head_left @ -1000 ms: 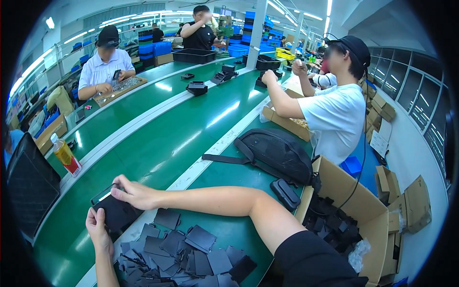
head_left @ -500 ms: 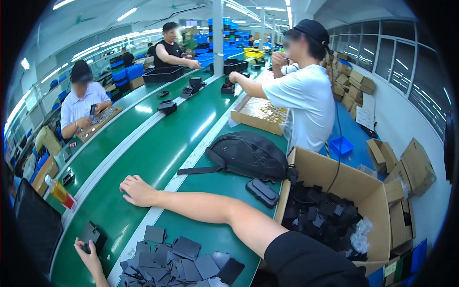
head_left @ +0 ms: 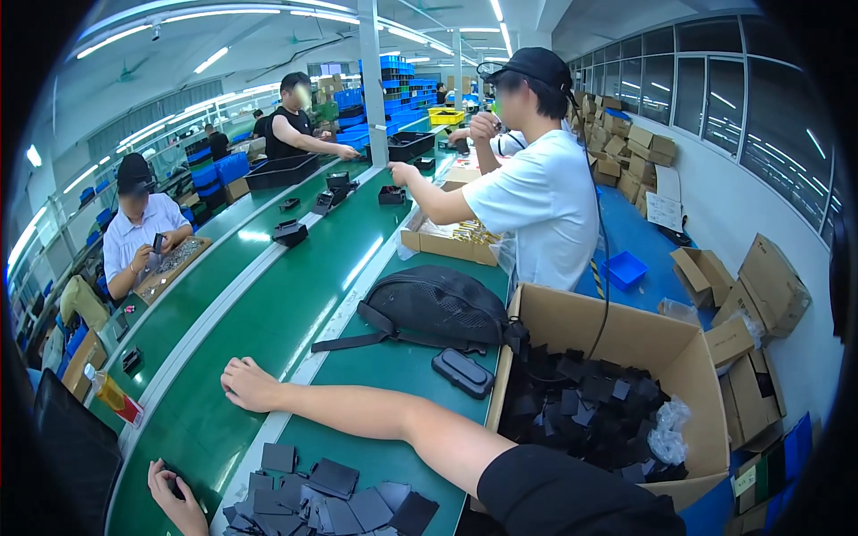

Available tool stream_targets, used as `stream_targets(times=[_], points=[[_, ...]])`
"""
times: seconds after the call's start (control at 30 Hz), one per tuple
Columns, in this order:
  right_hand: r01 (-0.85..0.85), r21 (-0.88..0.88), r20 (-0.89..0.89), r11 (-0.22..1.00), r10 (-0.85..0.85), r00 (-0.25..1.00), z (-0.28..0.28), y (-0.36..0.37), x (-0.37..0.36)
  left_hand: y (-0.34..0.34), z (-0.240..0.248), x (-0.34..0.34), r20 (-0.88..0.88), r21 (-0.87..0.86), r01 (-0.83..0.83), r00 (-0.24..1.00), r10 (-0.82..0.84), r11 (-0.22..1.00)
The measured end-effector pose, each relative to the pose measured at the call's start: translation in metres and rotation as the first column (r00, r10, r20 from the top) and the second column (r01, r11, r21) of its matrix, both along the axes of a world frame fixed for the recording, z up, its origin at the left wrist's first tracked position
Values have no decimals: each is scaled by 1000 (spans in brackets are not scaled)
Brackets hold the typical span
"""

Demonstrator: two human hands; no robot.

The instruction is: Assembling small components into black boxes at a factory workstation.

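Observation:
My left hand [head_left: 177,502] is at the lower left over the green belt, its fingers curled round a black plastic part [head_left: 181,489] that is mostly hidden. My right arm reaches across the bench, and my right hand [head_left: 252,386] rests palm down on the belt near its pale edge strip. Its fingers are loosely bent but apart, and nothing shows in them. Between my arms a pile of flat black plastic plates [head_left: 344,505] lies on the bench, nearest my right forearm.
Beyond my right arm lie a black bag [head_left: 438,304] and a dark oblong case [head_left: 463,372]. A cardboard box [head_left: 626,335] of black parts stands at right. A bottle [head_left: 113,393] is at left. A person in a pale shirt [head_left: 545,205] works ahead; others sit across the belt.
My right hand's fingers have drawn in a little. My left hand has moved lower and closed round the black part, which was more visible before. The view has shifted slightly.

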State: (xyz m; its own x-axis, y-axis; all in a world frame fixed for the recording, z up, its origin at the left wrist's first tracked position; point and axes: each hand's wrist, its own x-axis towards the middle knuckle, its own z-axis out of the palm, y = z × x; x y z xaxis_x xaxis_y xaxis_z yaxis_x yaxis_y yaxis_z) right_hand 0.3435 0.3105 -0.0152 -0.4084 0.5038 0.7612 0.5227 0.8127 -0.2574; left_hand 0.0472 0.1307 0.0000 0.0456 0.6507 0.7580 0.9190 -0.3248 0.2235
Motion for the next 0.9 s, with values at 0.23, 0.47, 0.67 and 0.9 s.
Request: stream_targets(times=[0.23,0.47,0.67,0.9], points=[[-32,-23,27,999,33,999,8,-18,-12,-9,-3,-26,66,-38,11,998,-9,999],[-7,-29,44,1000,8,999,24,-35,-16,-28,21,-16,47,-77,17,999,-13,997],[-33,-63,45,997,36,998,27,-33,-32,-32,25,-34,24,-80,11,1000,-9,997],[-13,-66,88,998,19,996,30,-43,-39,-49,37,-27,61,-82,3,998,2,997]])
